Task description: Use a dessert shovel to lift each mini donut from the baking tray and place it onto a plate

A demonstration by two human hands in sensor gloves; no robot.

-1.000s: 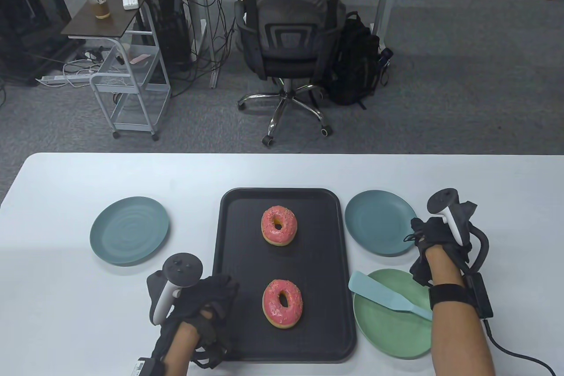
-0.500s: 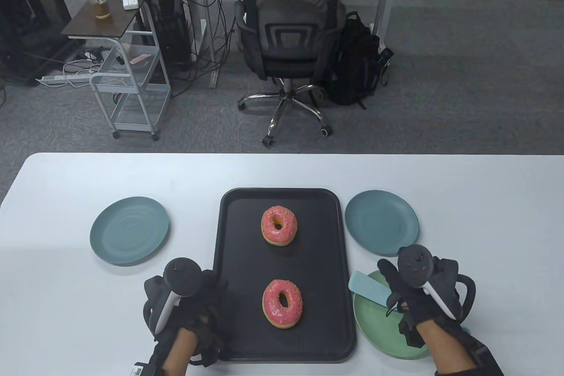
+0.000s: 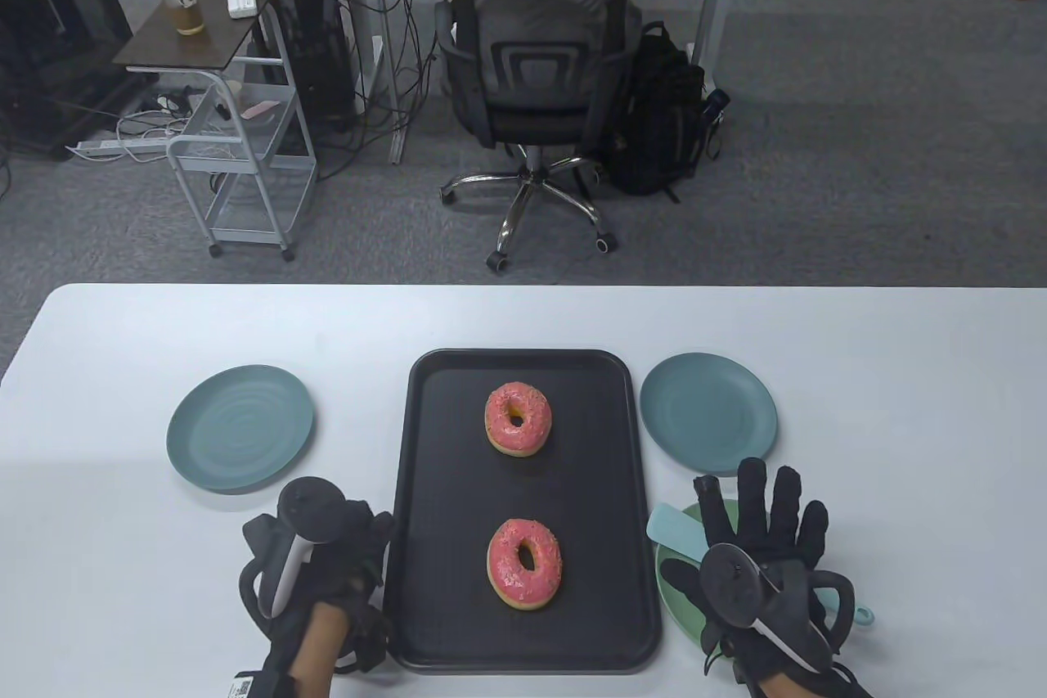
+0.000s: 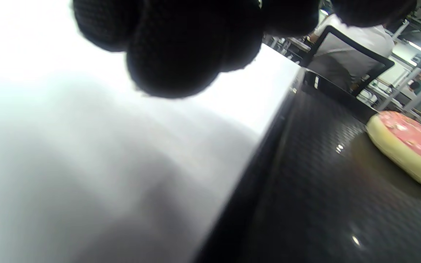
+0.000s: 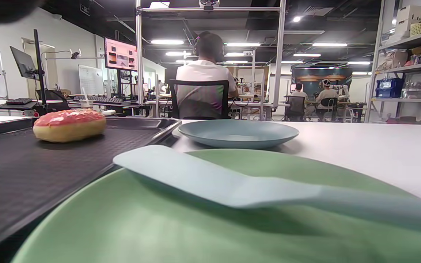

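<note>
My right hand (image 3: pixel 757 559) is spread flat, fingers straight and fanned, above the green plate (image 3: pixel 687 616) at the near right of the white table (image 3: pixel 523 321). It covers the middle of the light blue dessert shovel (image 3: pixel 672 526), which lies across that plate: the blade sticks out past my fingers toward the baking tray (image 3: pixel 425 485), and the end of the handle shows at the right of my wrist. From the table view I cannot tell whether my palm touches the shovel or only hangs over it; in the right wrist view the shovel (image 5: pixel 210 179) lies flat on the green plate (image 5: pixel 122 226) with none of my fingers round it.

My left hand (image 3: pixel 327 567) sits at the near left corner of the black tray, just beside its rim, fingers bunched downward. In the left wrist view the fingertips (image 4: pixel 174 47) hang together over the table beside the tray's edge, holding nothing.

Two pink-frosted mini donuts sit on the tray: the far donut (image 3: pixel 518 417) near the middle, the near donut (image 3: pixel 524 563) toward me. A blue-grey plate (image 3: pixel 707 412) stands just right of the tray, beyond the green one, and another blue-grey plate (image 3: pixel 240 428) lies to the tray's left.
</note>
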